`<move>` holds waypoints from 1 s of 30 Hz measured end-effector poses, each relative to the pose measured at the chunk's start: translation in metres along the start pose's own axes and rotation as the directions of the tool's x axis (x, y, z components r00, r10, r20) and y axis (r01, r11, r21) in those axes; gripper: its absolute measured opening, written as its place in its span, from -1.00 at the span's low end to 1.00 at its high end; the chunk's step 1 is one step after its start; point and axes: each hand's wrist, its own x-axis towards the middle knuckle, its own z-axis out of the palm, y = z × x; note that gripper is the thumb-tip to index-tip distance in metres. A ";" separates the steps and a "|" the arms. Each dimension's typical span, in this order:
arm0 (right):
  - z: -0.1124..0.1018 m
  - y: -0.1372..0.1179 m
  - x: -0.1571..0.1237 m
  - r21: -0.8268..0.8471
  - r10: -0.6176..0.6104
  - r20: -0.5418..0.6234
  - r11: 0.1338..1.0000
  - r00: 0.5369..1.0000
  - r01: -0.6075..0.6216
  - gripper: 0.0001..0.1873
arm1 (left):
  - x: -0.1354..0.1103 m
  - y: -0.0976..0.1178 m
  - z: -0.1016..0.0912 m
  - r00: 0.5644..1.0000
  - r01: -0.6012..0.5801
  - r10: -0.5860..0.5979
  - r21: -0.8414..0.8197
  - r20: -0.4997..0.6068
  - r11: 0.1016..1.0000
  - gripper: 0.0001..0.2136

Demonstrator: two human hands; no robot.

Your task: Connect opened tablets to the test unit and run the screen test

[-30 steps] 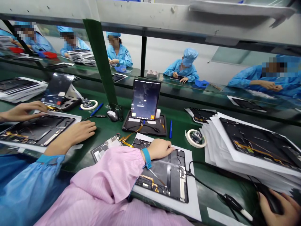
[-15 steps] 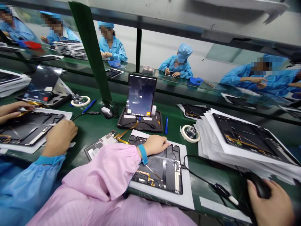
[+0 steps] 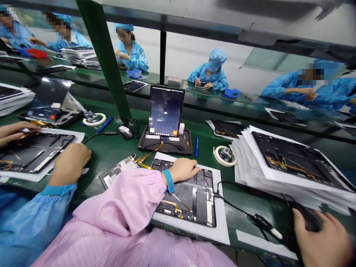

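Note:
My left hand (image 3: 183,169), in a pink sleeve with a blue wrist strap, rests on the upper part of an opened tablet housing (image 3: 200,202). Its fingers are curled together near the housing's top; what lies under them is hidden. White paper (image 3: 222,222) lies beneath the housing, and a black cable (image 3: 236,205) runs from its right side. At the lower right, my right hand (image 3: 324,237) is around a black computer mouse (image 3: 311,218). Beyond my left hand, a lit tablet screen (image 3: 166,111) stands upright in a black holder (image 3: 144,142), with an orange flex cable (image 3: 151,151) leading toward the housing.
A grey metal-like panel (image 3: 118,172) lies left of the housing. Right stands a stack of papers (image 3: 244,167) topped by another tablet housing (image 3: 300,159). A tape roll (image 3: 224,155) and blue pen (image 3: 197,146) lie nearby. A co-worker's hand (image 3: 72,163) is close on the left.
The camera view has shifted slightly. My left hand stays on the housing, and my right hand stays on the mouse with its fingers slightly shifted. Across the bench, some co-workers' hands have moved.

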 end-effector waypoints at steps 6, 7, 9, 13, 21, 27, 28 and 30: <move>-0.032 -0.142 0.009 0.480 -0.663 0.271 0.722 0.698 0.499 -0.78 | -0.003 0.000 -0.003 1.000 0.003 -0.002 -0.031 0.015 1.000 -0.61; -0.030 -0.158 0.011 0.509 -0.716 0.311 0.681 0.626 0.527 -0.82 | -0.003 -0.001 -0.002 1.000 0.002 -0.001 -0.028 0.012 1.000 -0.61; -0.026 -0.179 0.014 0.531 -0.761 0.346 0.641 0.549 0.554 -0.92 | -0.003 -0.001 -0.001 1.000 -0.001 0.001 -0.019 0.009 1.000 -0.61; -0.020 -0.191 0.022 0.517 -0.779 0.350 0.624 0.520 0.586 -0.93 | -0.003 -0.002 0.001 1.000 -0.007 0.007 -0.023 0.001 1.000 -0.61; -0.015 -0.176 0.036 0.689 -0.864 0.386 0.502 0.321 0.522 -0.85 | -0.004 -0.001 -0.003 1.000 0.016 -0.013 -0.100 0.029 0.995 -0.65; 0.005 -0.191 0.081 0.651 -0.723 0.524 0.681 0.450 0.334 -0.60 | -0.005 0.009 -0.021 0.978 -0.086 0.056 -0.143 -0.203 0.986 -0.81; 0.015 -0.207 0.089 0.617 -0.659 0.547 0.735 0.516 0.283 -0.64 | -0.005 0.007 -0.029 0.962 -0.098 0.058 -0.139 -0.267 0.985 -0.81; 0.038 -0.245 0.102 0.508 -0.490 0.609 0.845 0.624 0.168 -0.68 | -0.005 -0.004 -0.050 0.927 -0.054 -0.004 -0.144 -0.376 0.988 -0.79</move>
